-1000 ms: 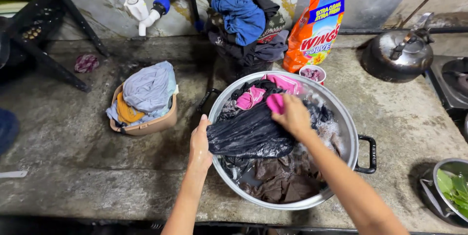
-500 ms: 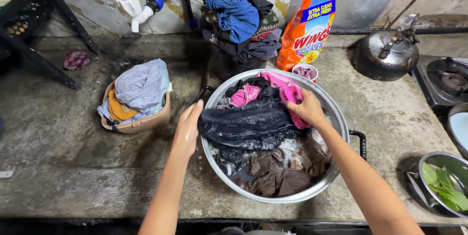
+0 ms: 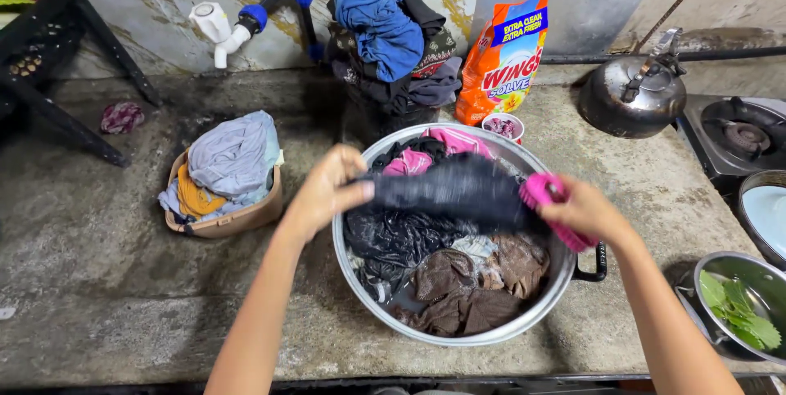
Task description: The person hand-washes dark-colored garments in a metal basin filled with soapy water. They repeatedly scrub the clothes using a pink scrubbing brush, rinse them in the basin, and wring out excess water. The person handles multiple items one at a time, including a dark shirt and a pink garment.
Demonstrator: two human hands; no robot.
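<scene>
Head view: the left hand [image 3: 325,190], just left of the frame's centre, is closed in a pinch on the left end of a dark wet garment [image 3: 446,189]. The cloth is stretched between the 2 hands, so its long axis runs almost level across the middle of the picture, from the left hand toward the right, and it is lifted above the other washing. The right hand [image 3: 585,211], right of centre, is wrapped shut around a pink scrub brush [image 3: 550,207], which shows above and below the fist. It meets the garment's right end, but whether the fingers also pinch the cloth there cannot be told. Both hands are at the garment, 1 at each end. The brush lies at the right end only, so the length of cloth runs leftward from it.

Beneath the cloth stands a wide metal basin [image 3: 540,309] in the lower centre, holding brown, black and pink laundry in soapy water. A tan tub [image 3: 237,221] of dry clothes sits to the left of the left hand, and an orange detergent bag [image 3: 501,59] stands in the upper centre behind the basin.
</scene>
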